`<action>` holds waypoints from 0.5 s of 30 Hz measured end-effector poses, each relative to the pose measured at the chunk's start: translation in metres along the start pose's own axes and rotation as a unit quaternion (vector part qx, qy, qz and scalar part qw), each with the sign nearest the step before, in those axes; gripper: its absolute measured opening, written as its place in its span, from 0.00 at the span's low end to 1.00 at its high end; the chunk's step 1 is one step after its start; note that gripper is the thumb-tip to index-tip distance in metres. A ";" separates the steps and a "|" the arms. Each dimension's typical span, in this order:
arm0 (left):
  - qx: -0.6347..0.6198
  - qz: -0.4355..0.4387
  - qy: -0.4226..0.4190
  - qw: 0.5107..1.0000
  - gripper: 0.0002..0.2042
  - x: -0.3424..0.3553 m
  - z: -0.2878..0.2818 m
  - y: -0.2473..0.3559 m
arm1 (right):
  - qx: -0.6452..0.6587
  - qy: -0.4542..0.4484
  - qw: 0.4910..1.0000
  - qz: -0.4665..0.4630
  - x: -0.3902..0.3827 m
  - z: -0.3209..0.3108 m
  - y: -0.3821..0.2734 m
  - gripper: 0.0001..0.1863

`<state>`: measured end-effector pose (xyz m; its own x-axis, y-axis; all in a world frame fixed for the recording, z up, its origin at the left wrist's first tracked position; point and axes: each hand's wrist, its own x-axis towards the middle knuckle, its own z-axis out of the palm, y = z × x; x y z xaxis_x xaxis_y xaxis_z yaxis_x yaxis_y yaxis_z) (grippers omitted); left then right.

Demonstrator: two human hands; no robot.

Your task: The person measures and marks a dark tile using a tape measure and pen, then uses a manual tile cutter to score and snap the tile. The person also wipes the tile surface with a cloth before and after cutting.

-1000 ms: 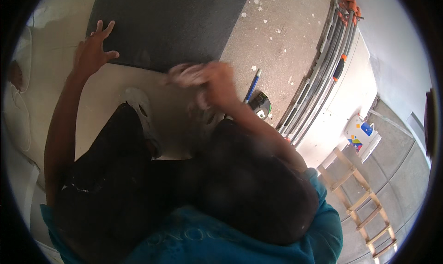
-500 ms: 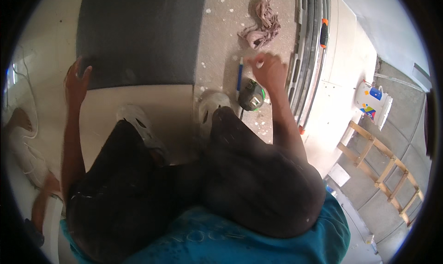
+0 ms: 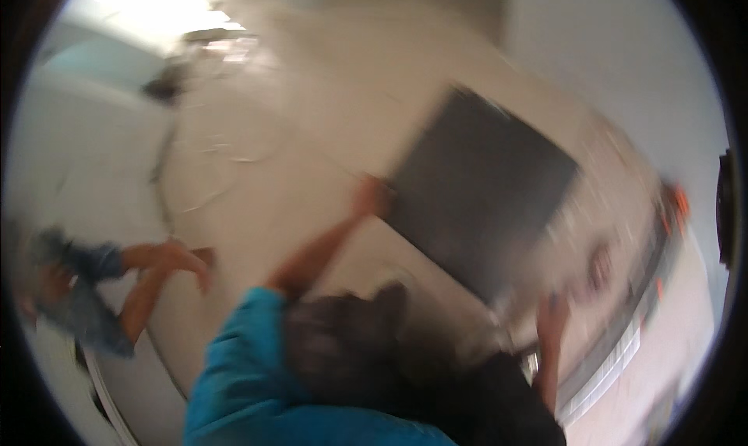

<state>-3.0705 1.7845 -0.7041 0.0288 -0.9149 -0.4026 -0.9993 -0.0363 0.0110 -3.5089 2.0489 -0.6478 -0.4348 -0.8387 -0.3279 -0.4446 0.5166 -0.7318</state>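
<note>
A large dark grey square tile (image 3: 483,189) lies on the pale floor in front of me, turned at an angle. My left hand (image 3: 371,197) is at its left corner, apparently touching it; motion smears the fingers. Off the tile's near right corner, my right hand (image 3: 552,317) is closed over the rough strip of floor. A small blue spot shows at its fingertips, too blurred to name. Farther right on that strip lies a crumpled pinkish rag (image 3: 600,267).
Long metal bars (image 3: 623,337) with orange parts run along the right. At the left another person's bent arm (image 3: 148,290) and blue denim clothing (image 3: 93,313) show. A thin pale cable (image 3: 210,200) curves over the floor at the upper left.
My view has swung left and lifted, so the whole tile and more floor show. My left hand has come to the tile's corner. The blue pen beside my right hand no longer shows on the floor.
</note>
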 end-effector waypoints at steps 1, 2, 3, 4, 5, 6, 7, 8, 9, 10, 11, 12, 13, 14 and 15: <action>-0.031 -0.009 0.006 0.999 0.20 0.001 0.007 0.015 | -0.115 -0.032 0.992 -0.038 -0.004 -0.004 0.025 0.16; -0.068 0.036 -0.017 0.997 0.19 0.003 -0.022 0.027 | -0.127 -0.015 0.991 -0.034 -0.003 -0.001 0.014 0.16; -0.153 0.027 0.035 0.987 0.17 0.007 -0.060 0.031 | -0.100 0.003 0.993 -0.065 0.019 0.019 -0.008 0.15; -0.162 0.018 0.044 0.986 0.16 -0.006 -0.063 0.012 | -0.090 0.004 0.993 -0.070 0.004 0.027 -0.025 0.15; -0.174 0.013 0.053 0.983 0.14 -0.013 -0.064 0.001 | -0.073 -0.005 0.995 -0.075 0.000 0.034 -0.029 0.14; -0.173 0.010 0.049 0.984 0.13 -0.015 -0.066 0.000 | -0.056 -0.010 0.995 -0.077 0.004 0.043 -0.027 0.14; -0.171 0.010 0.045 0.984 0.12 -0.014 -0.069 0.001 | -0.039 -0.013 0.996 -0.076 0.009 0.047 -0.024 0.13; -0.167 0.004 0.033 0.985 0.12 -0.016 -0.068 -0.002 | -0.039 -0.022 0.996 -0.072 0.010 0.049 -0.030 0.13; -0.167 0.003 0.045 0.985 0.12 -0.017 -0.066 -0.003 | -0.038 -0.030 0.997 -0.066 0.010 0.051 -0.037 0.13; -0.165 0.002 0.055 0.985 0.13 -0.018 -0.062 -0.004 | -0.038 -0.038 0.997 -0.059 0.011 0.052 -0.039 0.13; -0.165 0.012 0.062 0.984 0.14 -0.018 -0.067 -0.003 | -0.041 -0.029 0.997 -0.058 0.006 0.051 -0.043 0.12; -0.133 0.024 0.034 0.990 0.14 -0.021 -0.070 -0.005 | -0.043 -0.022 0.997 -0.056 -0.001 0.051 -0.045 0.12; -0.099 0.034 0.004 0.994 0.15 -0.027 -0.071 -0.009 | -0.045 -0.017 0.997 -0.054 -0.009 0.051 -0.047 0.11; -0.067 0.047 -0.022 0.996 0.15 -0.028 -0.077 -0.013 | -0.050 -0.003 0.997 -0.052 -0.014 0.053 -0.047 0.11; -0.093 0.032 -0.012 0.995 0.15 -0.030 -0.074 -0.020 | -0.054 0.009 0.997 -0.049 -0.020 0.056 -0.041 0.10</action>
<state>-3.0494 1.7833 -0.6248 -0.0383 -0.9080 -0.4172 -0.9770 -0.0536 0.2062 -3.4381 2.0342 -0.6446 -0.3992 -0.8830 -0.2469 -0.5672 0.4494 -0.6901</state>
